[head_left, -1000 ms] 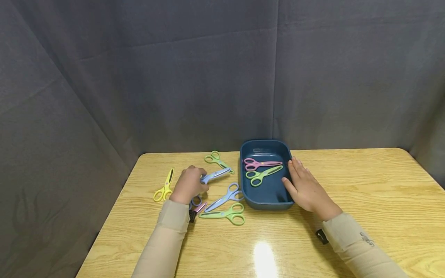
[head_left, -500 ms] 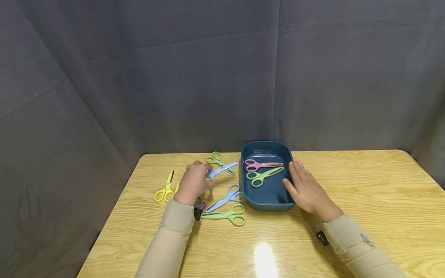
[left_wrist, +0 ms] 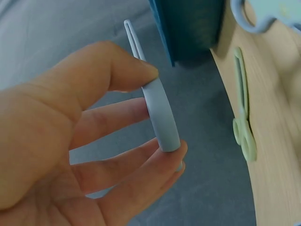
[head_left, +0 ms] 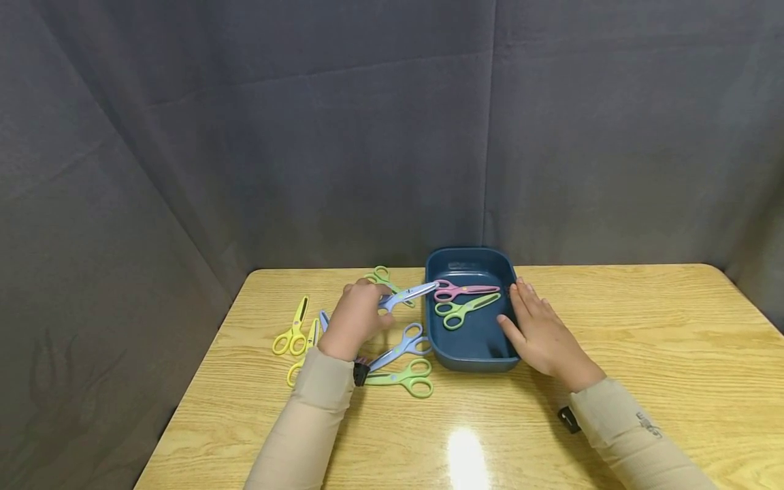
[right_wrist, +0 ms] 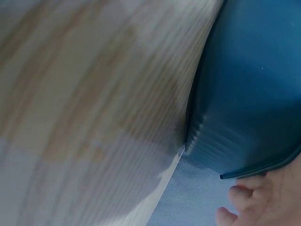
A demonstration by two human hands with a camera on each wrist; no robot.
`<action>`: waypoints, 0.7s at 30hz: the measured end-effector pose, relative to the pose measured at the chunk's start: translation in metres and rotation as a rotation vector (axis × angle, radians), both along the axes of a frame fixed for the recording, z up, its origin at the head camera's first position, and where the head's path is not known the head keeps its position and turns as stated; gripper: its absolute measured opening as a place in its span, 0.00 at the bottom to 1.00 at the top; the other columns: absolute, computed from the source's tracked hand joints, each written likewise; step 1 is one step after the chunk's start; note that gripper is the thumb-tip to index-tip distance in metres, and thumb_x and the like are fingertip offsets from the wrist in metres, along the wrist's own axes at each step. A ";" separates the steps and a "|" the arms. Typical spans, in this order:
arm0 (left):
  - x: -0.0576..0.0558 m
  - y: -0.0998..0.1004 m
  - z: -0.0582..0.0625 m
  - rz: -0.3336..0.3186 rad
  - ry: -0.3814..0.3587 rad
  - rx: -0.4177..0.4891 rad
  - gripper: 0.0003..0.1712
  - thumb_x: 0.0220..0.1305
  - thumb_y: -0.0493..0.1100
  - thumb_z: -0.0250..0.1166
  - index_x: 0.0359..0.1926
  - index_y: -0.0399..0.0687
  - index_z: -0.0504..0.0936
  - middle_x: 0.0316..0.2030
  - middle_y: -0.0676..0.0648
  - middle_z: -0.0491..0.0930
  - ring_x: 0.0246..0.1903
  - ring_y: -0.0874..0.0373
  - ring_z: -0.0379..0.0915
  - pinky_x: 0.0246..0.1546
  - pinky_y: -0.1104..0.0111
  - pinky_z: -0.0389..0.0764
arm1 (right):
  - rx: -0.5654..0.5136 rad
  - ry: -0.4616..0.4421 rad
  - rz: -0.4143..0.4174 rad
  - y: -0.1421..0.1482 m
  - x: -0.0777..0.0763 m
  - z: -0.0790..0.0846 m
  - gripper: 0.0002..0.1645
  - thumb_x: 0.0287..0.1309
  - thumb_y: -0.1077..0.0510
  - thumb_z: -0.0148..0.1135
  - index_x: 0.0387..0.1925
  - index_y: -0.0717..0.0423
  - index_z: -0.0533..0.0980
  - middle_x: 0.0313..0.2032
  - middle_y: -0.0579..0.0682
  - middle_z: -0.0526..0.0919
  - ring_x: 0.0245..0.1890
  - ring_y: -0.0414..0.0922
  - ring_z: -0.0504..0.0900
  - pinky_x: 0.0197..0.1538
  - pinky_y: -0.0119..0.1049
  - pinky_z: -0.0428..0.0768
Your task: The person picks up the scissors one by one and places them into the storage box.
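My left hand pinches a pair of blue scissors by the handles. In the left wrist view, thumb and fingers sit on the edge of the blue scissors, blades pointing away. The blade tips overlap the left rim of a dark blue bin in the head view. Inside the bin lie pink scissors and green scissors. My right hand rests on the bin's right wall, fingers straight and thumb over the rim. The right wrist view shows the bin's outer wall beside the fingers.
Left of the bin lie blue scissors, green scissors and yellow scissors. More green scissors lie behind the left hand, and others are partly hidden under that arm. A grey cloth hangs behind the wooden table.
My left hand has moved right with the blue scissors, bringing their tips over the bin's left rim. A second yellow pair now shows behind the arm. The right hand stays put.
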State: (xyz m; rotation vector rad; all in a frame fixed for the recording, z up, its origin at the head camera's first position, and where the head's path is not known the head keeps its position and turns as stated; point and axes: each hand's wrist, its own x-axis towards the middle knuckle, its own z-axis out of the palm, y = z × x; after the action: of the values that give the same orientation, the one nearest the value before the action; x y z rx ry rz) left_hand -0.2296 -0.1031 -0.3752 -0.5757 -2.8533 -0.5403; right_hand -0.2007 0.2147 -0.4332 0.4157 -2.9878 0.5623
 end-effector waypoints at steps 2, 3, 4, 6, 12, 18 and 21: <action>0.000 0.005 0.002 -0.013 -0.001 0.002 0.17 0.52 0.35 0.74 0.46 0.42 0.89 0.40 0.43 0.84 0.37 0.49 0.74 0.44 0.56 0.75 | 0.003 0.003 0.002 0.000 0.000 0.000 0.45 0.78 0.40 0.38 0.76 0.73 0.49 0.78 0.68 0.45 0.78 0.64 0.44 0.75 0.61 0.46; 0.000 0.007 0.003 -0.022 -0.002 0.000 0.16 0.52 0.35 0.73 0.45 0.42 0.89 0.38 0.44 0.84 0.37 0.49 0.74 0.43 0.56 0.74 | 0.005 0.004 0.002 0.000 -0.001 0.000 0.45 0.78 0.40 0.38 0.76 0.73 0.49 0.78 0.68 0.46 0.78 0.65 0.44 0.75 0.61 0.46; 0.000 0.009 0.004 -0.034 0.000 0.000 0.14 0.52 0.35 0.73 0.43 0.42 0.88 0.36 0.45 0.84 0.36 0.50 0.72 0.43 0.57 0.73 | 0.005 0.004 0.001 0.000 -0.001 0.000 0.45 0.78 0.40 0.39 0.76 0.73 0.49 0.78 0.68 0.45 0.78 0.65 0.44 0.75 0.61 0.46; 0.000 0.013 0.006 -0.059 0.018 -0.005 0.12 0.51 0.34 0.72 0.39 0.42 0.88 0.31 0.47 0.81 0.33 0.51 0.70 0.43 0.57 0.72 | 0.005 0.002 0.000 0.000 -0.001 0.000 0.45 0.78 0.40 0.38 0.76 0.73 0.49 0.78 0.68 0.45 0.78 0.64 0.44 0.75 0.61 0.46; -0.003 0.026 0.009 -0.110 0.072 -0.002 0.09 0.49 0.34 0.70 0.35 0.43 0.88 0.26 0.49 0.80 0.30 0.53 0.69 0.40 0.58 0.71 | 0.006 0.000 -0.003 0.001 -0.002 0.001 0.46 0.78 0.38 0.36 0.76 0.72 0.48 0.78 0.68 0.44 0.78 0.64 0.43 0.75 0.61 0.45; -0.003 0.036 0.012 -0.128 0.019 -0.012 0.01 0.51 0.35 0.70 0.27 0.45 0.85 0.22 0.50 0.74 0.31 0.53 0.68 0.42 0.59 0.69 | 0.005 0.001 -0.002 0.002 -0.002 0.001 0.46 0.78 0.38 0.37 0.76 0.72 0.48 0.78 0.68 0.44 0.78 0.64 0.43 0.75 0.61 0.45; -0.001 0.040 0.012 -0.120 -0.014 -0.013 0.07 0.52 0.36 0.71 0.34 0.43 0.89 0.27 0.49 0.81 0.35 0.53 0.72 0.45 0.59 0.72 | 0.005 -0.002 -0.001 0.002 -0.002 0.001 0.46 0.78 0.38 0.37 0.76 0.72 0.48 0.78 0.67 0.44 0.78 0.64 0.42 0.75 0.61 0.45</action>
State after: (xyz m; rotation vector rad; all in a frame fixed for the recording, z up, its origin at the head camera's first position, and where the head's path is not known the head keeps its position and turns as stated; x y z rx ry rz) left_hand -0.2310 -0.0626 -0.3636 -0.7527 -2.8506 -0.5478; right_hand -0.2028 0.2163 -0.4319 0.4141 -2.9920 0.5558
